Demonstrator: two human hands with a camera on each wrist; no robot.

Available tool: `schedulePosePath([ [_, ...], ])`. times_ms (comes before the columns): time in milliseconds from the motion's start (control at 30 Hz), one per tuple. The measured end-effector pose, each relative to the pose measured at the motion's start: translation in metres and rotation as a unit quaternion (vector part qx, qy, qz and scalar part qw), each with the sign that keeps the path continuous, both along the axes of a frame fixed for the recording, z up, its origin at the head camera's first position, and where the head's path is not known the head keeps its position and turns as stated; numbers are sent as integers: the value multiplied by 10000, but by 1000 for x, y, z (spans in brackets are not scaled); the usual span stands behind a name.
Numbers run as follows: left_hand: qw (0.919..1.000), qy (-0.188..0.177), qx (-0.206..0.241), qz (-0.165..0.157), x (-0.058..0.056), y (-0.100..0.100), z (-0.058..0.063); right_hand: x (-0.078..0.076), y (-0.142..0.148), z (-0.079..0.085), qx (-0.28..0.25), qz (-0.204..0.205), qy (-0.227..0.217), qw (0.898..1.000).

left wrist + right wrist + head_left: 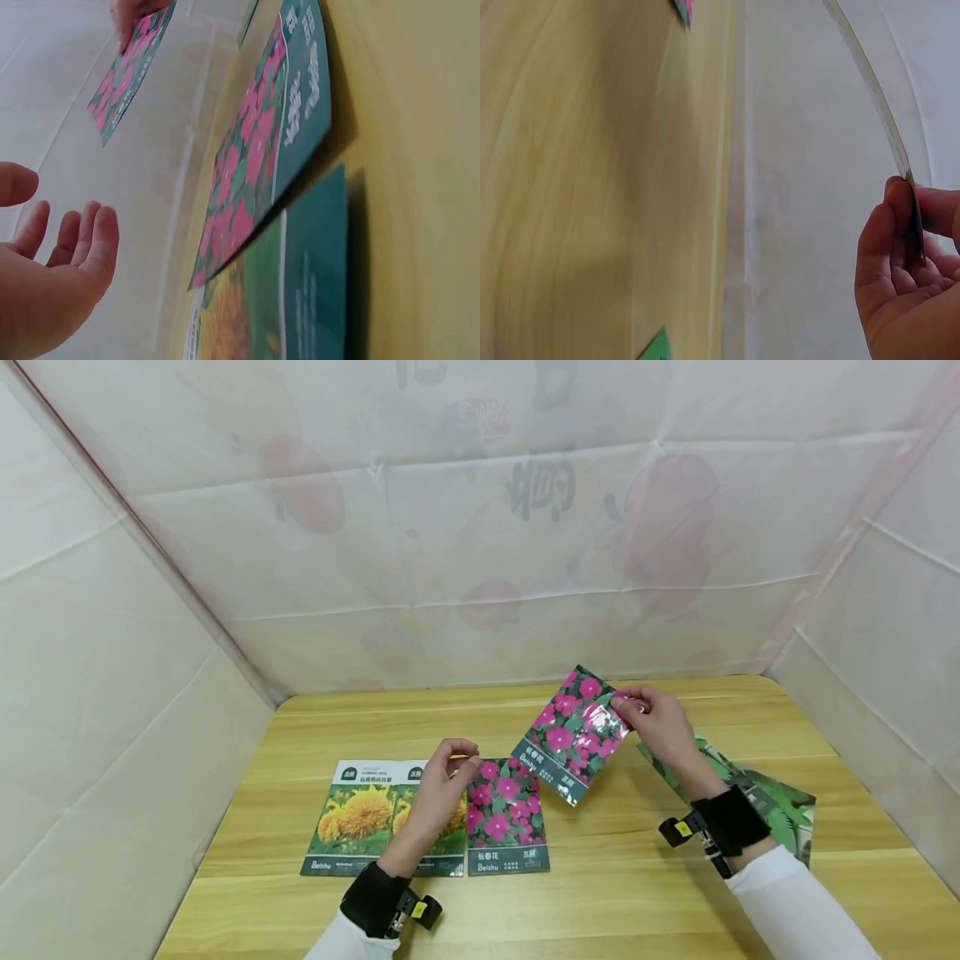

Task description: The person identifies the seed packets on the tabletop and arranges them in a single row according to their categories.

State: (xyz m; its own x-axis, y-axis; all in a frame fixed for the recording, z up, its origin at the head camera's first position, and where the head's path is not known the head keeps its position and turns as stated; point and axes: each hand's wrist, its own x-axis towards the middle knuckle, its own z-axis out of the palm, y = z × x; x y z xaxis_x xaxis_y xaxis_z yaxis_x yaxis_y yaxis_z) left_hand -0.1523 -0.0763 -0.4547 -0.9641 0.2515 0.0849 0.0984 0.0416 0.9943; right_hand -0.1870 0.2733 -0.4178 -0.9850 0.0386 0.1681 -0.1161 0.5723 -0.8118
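My right hand (pixel 660 722) pinches a seed packet with pink flowers (pixel 573 735) by its upper right edge, tilted and held above the table. In the right wrist view that packet (pixel 877 97) shows edge-on between thumb and fingers. Another pink-flower packet (pixel 506 818) lies flat on the table, its near edge slightly raised in the left wrist view. My left hand (pixel 442 785) hovers over two yellow-flower packets (pixel 360 822) and the corner of the flat pink one, fingers loosely bent around nothing. Part of the second yellow packet is hidden behind that hand.
Several green leafy packets (pixel 783 814) lie fanned at the right of the wooden table (pixel 600 902), partly under my right forearm. White cloth walls (pixel 480 543) enclose the table at the back and both sides. Each wrist wears a black band with a small camera.
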Motion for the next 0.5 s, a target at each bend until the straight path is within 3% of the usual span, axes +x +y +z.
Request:
schedulePosePath([
  [200, 9985, -170, -165, -493, -2, 10, 1, 5, -14, -1, 4, 422, -212, 9989],
  [500, 9969, -67, -329, -716, -3, 20, -1, 10, -36, -1, -68, 818, -247, 9963],
])
